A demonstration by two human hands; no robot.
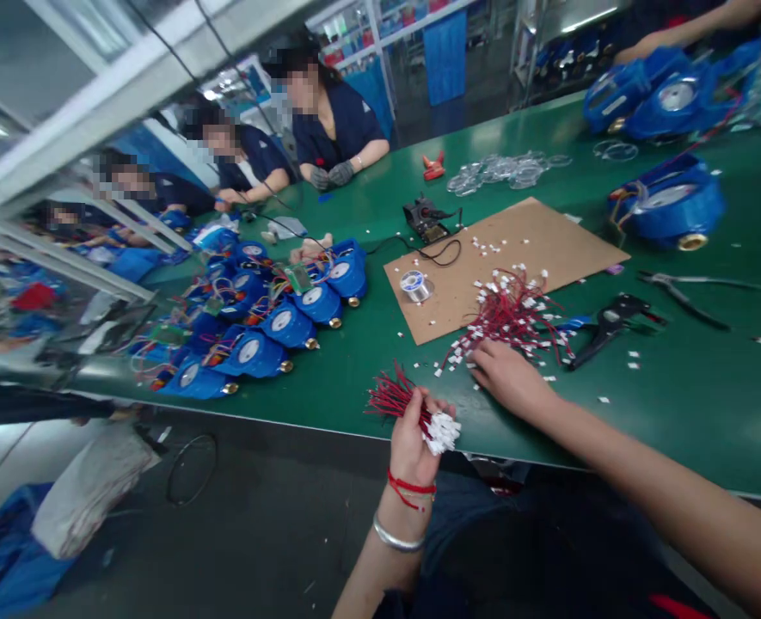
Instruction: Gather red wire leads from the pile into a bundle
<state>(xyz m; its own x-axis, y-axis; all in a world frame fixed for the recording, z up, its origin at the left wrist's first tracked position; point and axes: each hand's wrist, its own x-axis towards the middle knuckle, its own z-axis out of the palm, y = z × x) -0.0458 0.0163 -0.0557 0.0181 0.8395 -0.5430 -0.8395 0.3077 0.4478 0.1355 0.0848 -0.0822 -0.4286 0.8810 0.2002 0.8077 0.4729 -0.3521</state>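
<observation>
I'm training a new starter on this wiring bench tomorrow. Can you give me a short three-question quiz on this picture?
1. True or false: the left hand grips a bundle of red wires with white connectors.
2. The right hand rests on: A) the solder spool; B) the loose pile of red wires; C) the black crimping tool.
3. Fill in: the solder spool lies on a sheet of ____.

Key: 1 true; 2 B; 3 cardboard.
</observation>
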